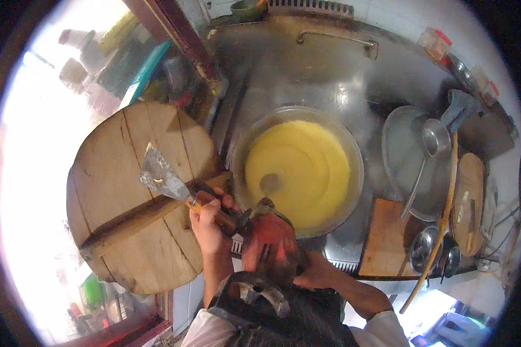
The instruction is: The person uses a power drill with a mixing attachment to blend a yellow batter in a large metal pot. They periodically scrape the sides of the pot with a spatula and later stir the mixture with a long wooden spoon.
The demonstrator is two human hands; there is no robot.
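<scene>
My left hand (212, 221) grips a metal scraper (163, 173) together with the dark side handle (219, 217) of a red power mixer (269, 243). The scraper's broad, smeared blade points up and left. My right hand (317, 271) is at the rear of the mixer, its fingers mostly hidden behind the tool. The mixer's front end reaches over a large round metal pot (359, 167) of thick yellow mixture (308, 169). A blurred dark round spot shows in the mixture before the mixer; its lower end cannot be made out.
A round wooden lid (108, 165) with a crossbar stands at the left. To the right are a water-filled basin (399, 152), a metal ladle (436, 139), a wooden board (384, 238) and a long wooden stick (447, 208). A pipe faucet (334, 35) crosses the back.
</scene>
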